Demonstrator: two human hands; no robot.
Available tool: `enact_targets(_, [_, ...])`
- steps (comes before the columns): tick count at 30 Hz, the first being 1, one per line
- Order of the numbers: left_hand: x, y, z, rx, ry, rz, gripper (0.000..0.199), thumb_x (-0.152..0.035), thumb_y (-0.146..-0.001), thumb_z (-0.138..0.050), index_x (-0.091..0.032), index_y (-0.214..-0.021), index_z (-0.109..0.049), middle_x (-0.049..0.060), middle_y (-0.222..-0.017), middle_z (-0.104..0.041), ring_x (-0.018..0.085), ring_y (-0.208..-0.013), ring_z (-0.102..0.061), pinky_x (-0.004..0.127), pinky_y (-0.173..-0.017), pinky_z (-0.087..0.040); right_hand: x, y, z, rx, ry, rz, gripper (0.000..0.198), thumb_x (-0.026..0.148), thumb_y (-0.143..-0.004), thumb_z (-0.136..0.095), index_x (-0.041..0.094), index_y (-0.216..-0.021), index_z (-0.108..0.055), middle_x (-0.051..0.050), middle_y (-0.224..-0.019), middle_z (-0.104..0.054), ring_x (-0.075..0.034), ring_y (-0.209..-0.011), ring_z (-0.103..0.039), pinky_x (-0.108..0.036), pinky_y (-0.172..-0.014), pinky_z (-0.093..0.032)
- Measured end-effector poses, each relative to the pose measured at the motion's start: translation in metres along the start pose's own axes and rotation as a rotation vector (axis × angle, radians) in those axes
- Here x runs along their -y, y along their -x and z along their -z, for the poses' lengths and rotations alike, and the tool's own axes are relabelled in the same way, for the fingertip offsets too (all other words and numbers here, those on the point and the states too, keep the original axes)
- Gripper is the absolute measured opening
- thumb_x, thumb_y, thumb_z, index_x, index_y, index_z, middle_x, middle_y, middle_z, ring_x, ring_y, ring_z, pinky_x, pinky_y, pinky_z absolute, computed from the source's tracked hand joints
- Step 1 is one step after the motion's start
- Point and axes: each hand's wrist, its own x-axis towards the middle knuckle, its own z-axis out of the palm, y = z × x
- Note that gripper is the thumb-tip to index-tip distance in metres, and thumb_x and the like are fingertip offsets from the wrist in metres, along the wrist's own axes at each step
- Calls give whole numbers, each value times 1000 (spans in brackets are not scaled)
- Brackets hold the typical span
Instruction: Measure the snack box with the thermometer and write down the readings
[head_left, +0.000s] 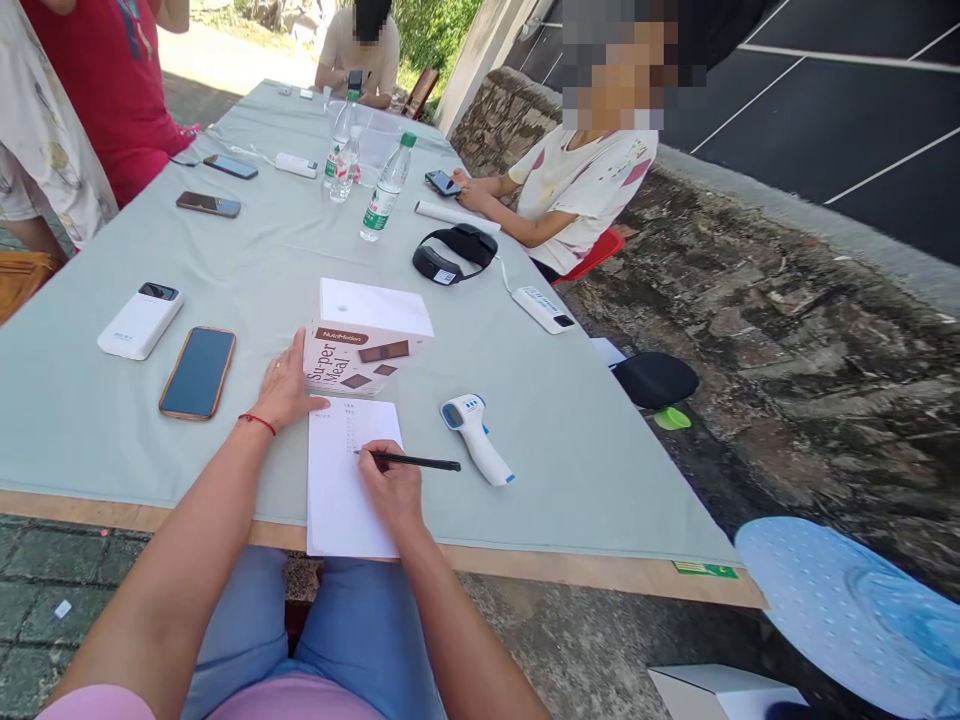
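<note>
My right hand (391, 487) is closed around a black pen (420, 461), its tip on a sheet of white paper (349, 515) that bears small handwritten lines. At the paper's upper left lies my left hand (286, 388), fingers stretched along the left side of a box (375, 310) and thumb out over the paper's top edge. The box has a white top and a printed "Super Meal" front, and stands just beyond the paper. A white and blue infrared thermometer (478, 440) rests to the right of my right hand. Left of my left hand is a phone (198, 373).
A white power bank (141, 321) lies at left. Green-capped water bottles (386, 190) stand farther back, near a black headset (454, 253) cabled to another power bank (541, 309). A person (577, 200) sits at right holding a phone; others are around the table (600, 470).
</note>
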Motion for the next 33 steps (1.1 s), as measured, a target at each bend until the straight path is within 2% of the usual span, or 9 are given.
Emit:
enact_targets(15, [2, -1, 0, -17, 69, -28, 131, -23, -59, -88, -26, -160, -5, 15, -147, -51, 39, -138, -45, 59, -117, -30, 1, 1, 0, 2, -23, 19, 23, 43, -70, -53, 23, -72, -63, 0, -62, -65, -19, -58, -60, -31, -61, -48])
enact_targets(22, [6, -2, -3, -30, 63, -35, 134, -23, -58, -89, -27, -161, -3, 16, -151, -47, 39, -141, -43, 59, -117, -30, 3, 2, 0, -3, -30, 3, 21, 43, -68, -53, 24, -69, -62, 2, -58, -63, -19, -56, -58, -31, -59, -47])
enact_targets(27, [4, 0, 0, 1, 10, -14, 135, -27, -61, -88, -23, -161, 3, 18, -152, -46, 39, -142, -42, 57, -118, -30, 5, 2, 1, -33, -53, -58, 24, 46, -67, -54, 23, -69, -61, 2, -56, -61, -18, -54, -57, -30, -56, -45])
enact_targets(33, [0, 0, 1, 3, 1, -20, 138, -24, -61, -88, -25, -161, 6, 17, -155, -43, 38, -143, -42, 56, -119, -29, 2, 2, 1, -42, -39, -49, 24, 46, -69, -55, 22, -71, -62, 1, -57, -62, -18, -56, -57, -30, -58, -46])
